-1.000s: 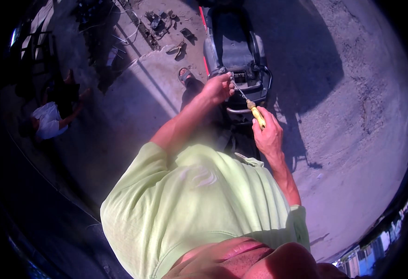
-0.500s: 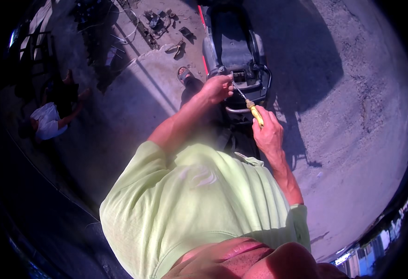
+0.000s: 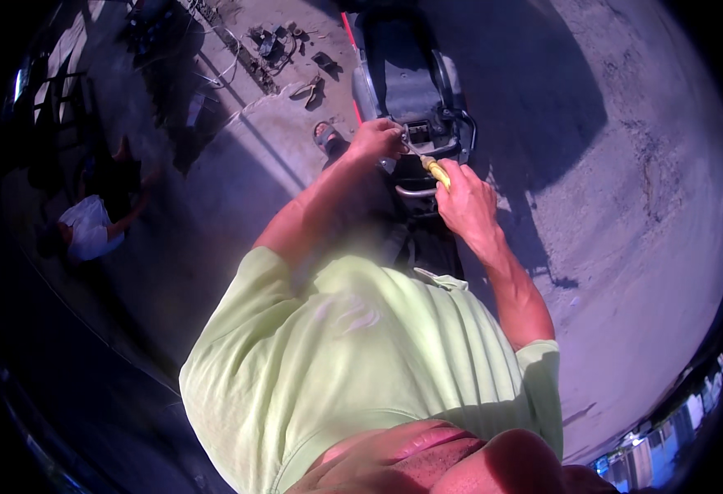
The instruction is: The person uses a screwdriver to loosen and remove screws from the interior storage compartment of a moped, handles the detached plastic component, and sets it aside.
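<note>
My right hand (image 3: 470, 198) is closed around the yellow handle of a screwdriver (image 3: 437, 171). The tool's metal shaft slants up and left toward my left hand (image 3: 378, 140). That hand is closed in a pinch near the shaft's tip; what its fingers hold is too small to make out. Both hands are over the rear of a dark motorbike (image 3: 403, 82). A small square recess (image 3: 417, 132) shows just right of my left fingers. Below it, a curved metal bar (image 3: 413, 193) sticks out under the screwdriver.
Pliers (image 3: 305, 90) lie on the ground left of the motorbike, near a sandalled foot (image 3: 325, 133). Beyond them are scattered dark parts (image 3: 272, 43) and wires. At the far left a person in a white shirt (image 3: 91, 227) is in shadow. Bare concrete (image 3: 625, 247) stretches to the right.
My right hand has moved slightly up and left with the screwdriver. My left hand has shifted a little up and left. The whole view has shifted slightly.
</note>
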Tool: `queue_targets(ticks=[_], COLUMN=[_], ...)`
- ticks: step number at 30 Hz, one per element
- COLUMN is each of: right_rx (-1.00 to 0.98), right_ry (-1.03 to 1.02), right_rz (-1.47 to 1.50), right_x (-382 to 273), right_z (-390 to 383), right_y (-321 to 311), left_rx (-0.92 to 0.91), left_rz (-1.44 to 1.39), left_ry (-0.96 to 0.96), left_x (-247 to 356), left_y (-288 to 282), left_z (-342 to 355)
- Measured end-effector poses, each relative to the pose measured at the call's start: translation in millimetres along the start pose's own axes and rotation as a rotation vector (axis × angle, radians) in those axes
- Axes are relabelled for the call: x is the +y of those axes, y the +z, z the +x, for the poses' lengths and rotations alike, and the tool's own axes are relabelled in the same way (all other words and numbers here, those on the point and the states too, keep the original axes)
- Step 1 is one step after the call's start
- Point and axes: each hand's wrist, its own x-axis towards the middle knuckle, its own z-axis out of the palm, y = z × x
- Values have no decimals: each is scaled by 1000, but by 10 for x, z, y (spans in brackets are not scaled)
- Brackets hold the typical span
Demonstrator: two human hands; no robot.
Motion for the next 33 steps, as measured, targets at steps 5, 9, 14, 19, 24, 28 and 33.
queue_targets(ticks=[5,9,14,19,24,28,33], right_rx=[18,78,146,213,251,334,394], right_ry=[4,35,209,290,344,322,323], right_rz=[39,110,320,387,471,542,596], right_x=[119,281,554,811,898,927,973], right_z=[66,23,-105,-378,-581,-652,-722], right_y=[35,51,9,152,243,285,323], left_rx=[68,127,83,-88,-165,-243,-143], left_rz=[13,65,732,1198,1452,1661,1625], left_ry=[-38,76,358,611,587,402,508], left_x=[152,153,180,203,229,251,131], left_y=[38,7,-169,-166,12,36,80], left_z=[82,118,89,146,240,409,380])
